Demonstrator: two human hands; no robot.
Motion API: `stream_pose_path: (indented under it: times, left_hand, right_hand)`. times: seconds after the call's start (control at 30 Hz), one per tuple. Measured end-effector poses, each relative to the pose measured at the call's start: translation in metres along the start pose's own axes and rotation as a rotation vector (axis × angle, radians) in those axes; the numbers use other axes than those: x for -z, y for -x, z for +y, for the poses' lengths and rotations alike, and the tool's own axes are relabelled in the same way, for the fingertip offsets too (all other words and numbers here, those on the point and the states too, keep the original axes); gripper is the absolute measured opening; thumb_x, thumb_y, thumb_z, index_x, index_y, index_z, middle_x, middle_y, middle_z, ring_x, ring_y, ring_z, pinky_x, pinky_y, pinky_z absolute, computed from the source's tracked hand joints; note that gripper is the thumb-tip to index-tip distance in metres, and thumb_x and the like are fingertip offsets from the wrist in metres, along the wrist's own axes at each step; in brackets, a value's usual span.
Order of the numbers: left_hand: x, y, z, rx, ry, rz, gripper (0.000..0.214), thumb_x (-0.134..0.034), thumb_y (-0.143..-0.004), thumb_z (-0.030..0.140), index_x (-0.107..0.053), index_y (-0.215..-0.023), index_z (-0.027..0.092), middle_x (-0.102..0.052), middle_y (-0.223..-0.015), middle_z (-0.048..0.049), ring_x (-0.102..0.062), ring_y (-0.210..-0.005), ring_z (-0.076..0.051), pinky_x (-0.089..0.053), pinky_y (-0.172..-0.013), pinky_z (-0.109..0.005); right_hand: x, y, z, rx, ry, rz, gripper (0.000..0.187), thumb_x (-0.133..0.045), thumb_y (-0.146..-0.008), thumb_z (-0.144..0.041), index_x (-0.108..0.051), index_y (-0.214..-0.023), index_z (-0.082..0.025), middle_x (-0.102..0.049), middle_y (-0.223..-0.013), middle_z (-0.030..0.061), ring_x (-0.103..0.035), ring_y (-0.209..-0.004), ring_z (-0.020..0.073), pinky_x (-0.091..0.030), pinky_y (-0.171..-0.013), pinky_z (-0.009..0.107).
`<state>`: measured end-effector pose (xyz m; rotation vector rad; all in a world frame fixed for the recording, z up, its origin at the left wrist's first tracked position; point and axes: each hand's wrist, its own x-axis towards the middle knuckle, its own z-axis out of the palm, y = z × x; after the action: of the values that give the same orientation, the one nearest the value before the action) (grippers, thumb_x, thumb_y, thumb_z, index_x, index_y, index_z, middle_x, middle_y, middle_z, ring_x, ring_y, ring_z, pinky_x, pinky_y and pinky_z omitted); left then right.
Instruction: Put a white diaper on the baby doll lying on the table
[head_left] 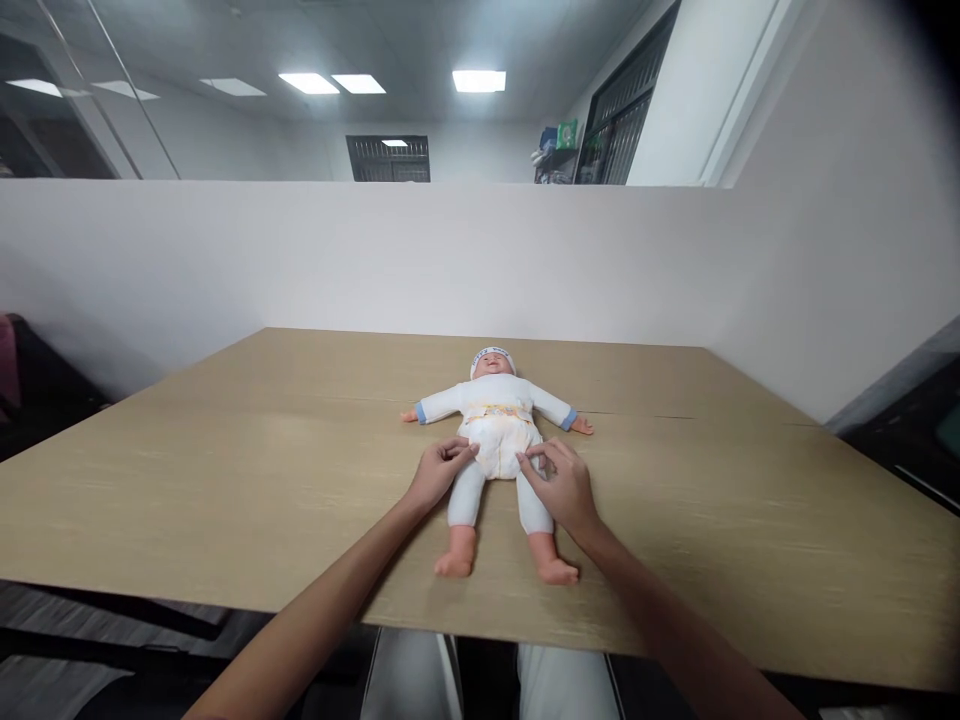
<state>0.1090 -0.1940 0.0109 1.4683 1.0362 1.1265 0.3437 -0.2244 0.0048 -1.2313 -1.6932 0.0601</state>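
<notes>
So there's a small baby doll (495, 405) in a white long-sleeved suit with blue cuffs, lying flat on its back on a big light-wood table (225, 470). It sits a bit past the middle of the tabletop. The head, in a white knitted cap (493, 355), points to 12 o'clock and the bare feet point to 6, toward the near edge. Arms are stretched straight out to 9 and 3.

Around its middle is a puffy white diaper (499, 448) with a yellow printed band along the top. Both hands are on it, apart from each other, one per hip. The left hand (437, 472) comes in from about 8 o'clock, fingers curled onto the diaper's side. The right hand (562, 487) comes in from about 4 o'clock, thumb and forefinger pinched on the other side. A plain white partition wall (375, 260) runs behind the table at 12 o'clock.
</notes>
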Motion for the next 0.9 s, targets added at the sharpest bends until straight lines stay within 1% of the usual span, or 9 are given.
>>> stream_pose_path:
  times: [0.13,0.2,0.3,0.4,0.5,0.57,0.67,0.77,0.9]
  left_hand:
    - [0.002,0.005,-0.001,-0.067,-0.085,0.085,0.046,-0.073,-0.087,0.057,-0.074,-0.1,0.013,-0.077,-0.091,-0.0077,-0.068,-0.088,-0.023,-0.05,-0.081,-0.03]
    - [0.006,0.004,-0.001,-0.133,-0.191,0.125,0.044,-0.06,-0.097,0.056,-0.073,-0.1,0.014,-0.077,-0.094,-0.0081,-0.069,-0.093,-0.023,-0.051,-0.087,-0.032]
    - [0.018,-0.009,-0.004,-0.264,-0.462,0.223,0.045,-0.039,-0.107,0.05,-0.068,-0.1,0.017,-0.076,-0.098,-0.0096,-0.068,-0.096,-0.024,-0.051,-0.094,-0.037]
    - [0.033,-0.036,-0.012,-0.323,-0.65,0.307,0.036,-0.048,-0.102,0.048,-0.065,-0.111,0.017,-0.072,-0.117,-0.0147,-0.062,-0.113,-0.031,-0.042,-0.108,-0.048]
    - [0.044,-0.07,-0.024,-0.343,-0.778,0.322,0.045,-0.061,-0.094,0.046,-0.061,-0.126,0.015,-0.062,-0.138,-0.0198,-0.05,-0.132,-0.038,-0.031,-0.116,-0.055]
    - [0.049,-0.089,-0.031,-0.332,-0.848,0.313,0.053,-0.064,-0.091,0.045,-0.058,-0.132,0.012,-0.061,-0.138,-0.0219,-0.049,-0.133,-0.04,-0.031,-0.116,-0.055]
    - [0.052,-0.105,-0.038,-0.281,-0.986,0.29,0.053,-0.062,-0.092,0.047,-0.058,-0.133,0.013,-0.067,-0.126,-0.0192,-0.056,-0.124,-0.038,-0.035,-0.112,-0.053]
    - [0.053,-0.108,-0.041,-0.235,-1.084,0.283,0.049,-0.059,-0.095,0.05,-0.06,-0.131,0.017,-0.07,-0.122,-0.0158,-0.06,-0.118,-0.036,-0.039,-0.108,-0.05]
    - [0.05,-0.106,-0.04,-0.216,-1.097,0.304,0.047,-0.06,-0.094,0.047,-0.06,-0.128,0.014,-0.071,-0.12,-0.0162,-0.06,-0.116,-0.036,-0.043,-0.102,-0.047]
  right_hand:
    - [0.005,0.001,0.013,-0.04,0.029,0.079,0.02,-0.06,-0.099,-0.038,-0.058,-0.086,-0.023,-0.056,-0.073,-0.0017,-0.055,-0.071,0.0182,-0.044,-0.07,0.031]
    - [0.005,-0.004,0.03,-0.039,0.069,0.113,0.018,-0.057,-0.1,-0.038,-0.057,-0.091,-0.023,-0.06,-0.079,0.0008,-0.058,-0.077,0.0206,-0.046,-0.075,0.033]
    - [0.002,-0.02,0.062,0.007,0.248,0.127,0.017,-0.054,-0.1,-0.036,-0.059,-0.102,-0.021,-0.067,-0.095,0.0084,-0.059,-0.094,0.0273,-0.045,-0.089,0.04]
    - [-0.007,-0.044,0.087,0.009,0.449,0.071,0.033,-0.052,-0.099,-0.038,-0.059,-0.122,-0.016,-0.068,-0.117,0.0159,-0.056,-0.108,0.0325,-0.041,-0.094,0.043]
    - [-0.019,-0.064,0.099,-0.003,0.561,-0.007,0.048,-0.05,-0.1,-0.041,-0.053,-0.138,-0.011,-0.066,-0.131,0.0196,-0.054,-0.116,0.0342,-0.038,-0.096,0.043]
    - [-0.026,-0.072,0.103,-0.003,0.596,-0.039,0.049,-0.049,-0.101,-0.042,-0.054,-0.139,-0.012,-0.068,-0.129,0.0192,-0.055,-0.115,0.0339,-0.035,-0.098,0.044]
    - [-0.029,-0.074,0.108,-0.01,0.633,-0.039,0.043,-0.051,-0.101,-0.045,-0.064,-0.129,-0.016,-0.073,-0.114,0.0156,-0.056,-0.108,0.0331,-0.03,-0.103,0.047]
    - [-0.029,-0.073,0.111,-0.033,0.633,-0.053,0.037,-0.055,-0.098,-0.045,-0.07,-0.118,-0.018,-0.073,-0.104,0.0128,-0.056,-0.102,0.0319,-0.031,-0.1,0.045]
    - [-0.031,-0.076,0.107,-0.086,0.603,-0.099,0.034,-0.057,-0.096,-0.041,-0.071,-0.115,-0.017,-0.073,-0.101,0.0128,-0.057,-0.098,0.0302,-0.036,-0.087,0.039]
